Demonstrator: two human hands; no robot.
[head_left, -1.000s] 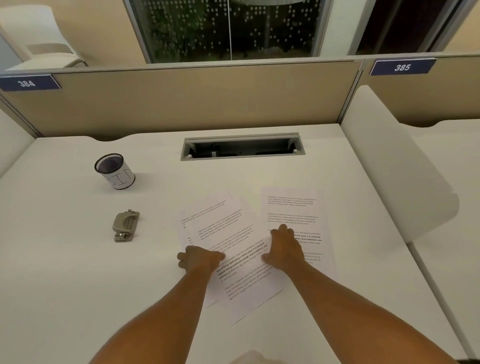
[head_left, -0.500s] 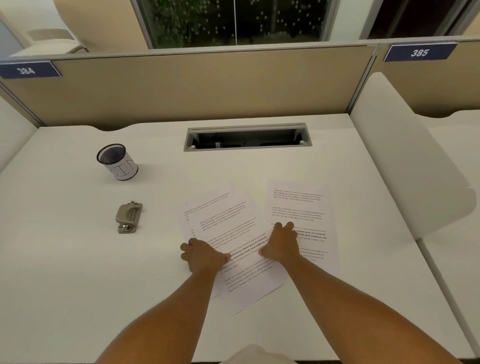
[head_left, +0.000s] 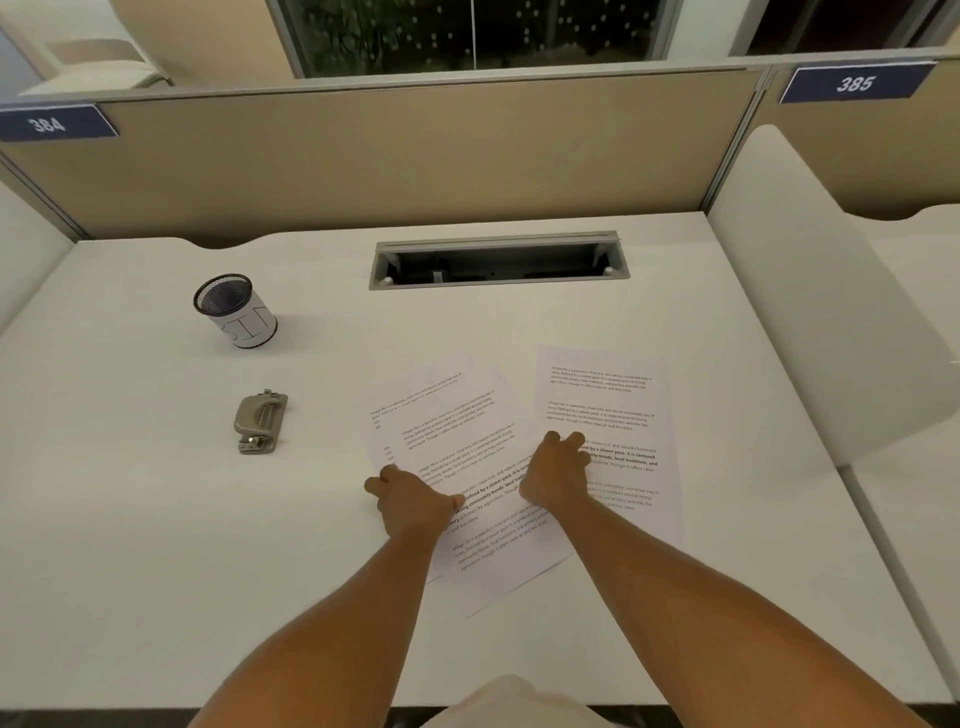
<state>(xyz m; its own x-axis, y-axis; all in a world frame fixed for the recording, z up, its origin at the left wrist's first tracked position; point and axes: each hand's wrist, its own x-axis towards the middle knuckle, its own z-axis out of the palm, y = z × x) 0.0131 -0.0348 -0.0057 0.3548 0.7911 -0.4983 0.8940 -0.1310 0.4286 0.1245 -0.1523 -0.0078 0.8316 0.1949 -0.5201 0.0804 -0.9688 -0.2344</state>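
Sheets (head_left: 457, 415) fanned | left hand (head_left: 415, 506) curled at edge, grip unclear | right hand (head_left: 558, 470) flat atop | punch (head_left: 261, 422) well apart

The worktop (head_left: 156, 519) is lit evenly and warmly from overhead; shadows are faint, and edges are bowed by wide-angle distortion.

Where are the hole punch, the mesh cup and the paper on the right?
hole punch (head_left: 261, 422): head view, its metal top.
mesh cup (head_left: 248, 325): head view, its white side.
right sheet (head_left: 602, 400): head view, its upper printed half.
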